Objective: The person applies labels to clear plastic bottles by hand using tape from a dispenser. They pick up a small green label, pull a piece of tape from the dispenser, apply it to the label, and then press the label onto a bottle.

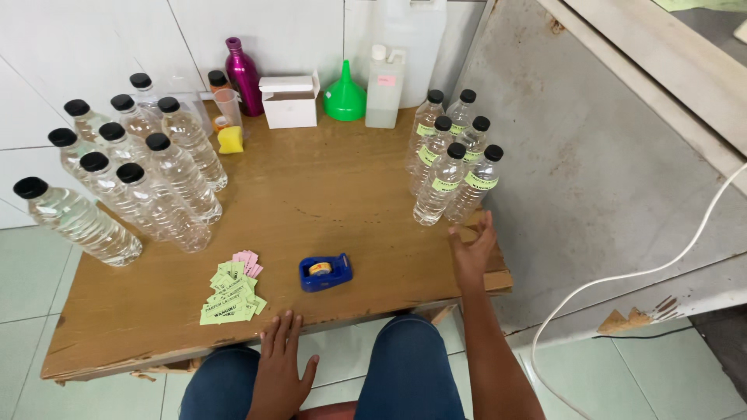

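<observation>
My left hand rests flat at the table's front edge, fingers apart, holding nothing, just below a pile of green and pink paper labels. My right hand hovers open near the table's right edge, just below a group of clear labelled bottles with black caps. A blue tape dispenser lies between the two hands. A larger group of unlabelled clear bottles with black caps stands on the left side.
The wooden table stands against a white wall. At the back are a magenta bottle, a white box, a green funnel, a white jug, a yellow sponge. A white cable runs at right.
</observation>
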